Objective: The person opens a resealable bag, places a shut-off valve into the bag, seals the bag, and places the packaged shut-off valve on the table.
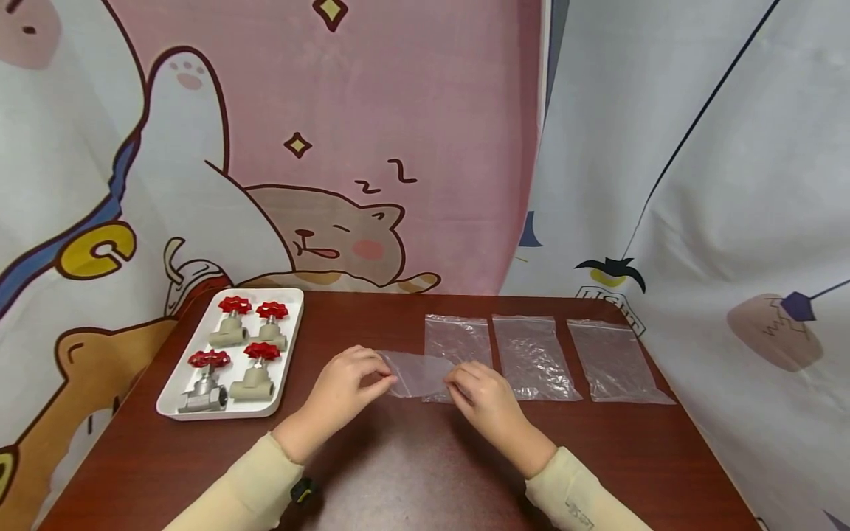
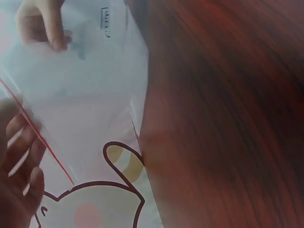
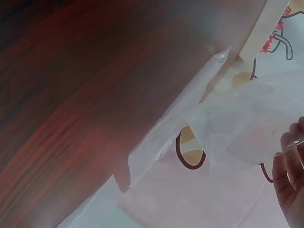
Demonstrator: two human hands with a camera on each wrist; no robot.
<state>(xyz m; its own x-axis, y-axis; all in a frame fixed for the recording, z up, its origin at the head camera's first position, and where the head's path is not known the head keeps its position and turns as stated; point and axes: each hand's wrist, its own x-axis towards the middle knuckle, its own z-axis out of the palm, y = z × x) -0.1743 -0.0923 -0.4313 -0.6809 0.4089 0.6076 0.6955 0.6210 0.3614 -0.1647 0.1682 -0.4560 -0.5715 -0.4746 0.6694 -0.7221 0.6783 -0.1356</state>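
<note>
Head view: table (image 1: 425,472) seen from above, forward-down.
Left wrist: bag (image 2: 90,80) seen close, frame left.
Right wrist: bag shared, frame right.

Left sleeve: the forearm was covered by a long left sleeve (image 1: 242,483) of pale cream cloth.
Left cuff: the same cream was carried to the left cuff (image 1: 284,456), softly rounded at its edge.
Black item: a small black piece (image 1: 302,490) with a yellowish mark was seen just beside the left cuff; whether it was worn could not be told.
Left hand: the left hand (image 1: 348,380), beyond the left cuff, was bare.
Right sleeve: a matching cream right sleeve (image 1: 584,498) was worn, well apart from the left cuff.
Lettering: small dark lettering (image 1: 579,515) was printed there, not fully legible.
Right hand: the right hand (image 1: 483,398) was bare.
</note>
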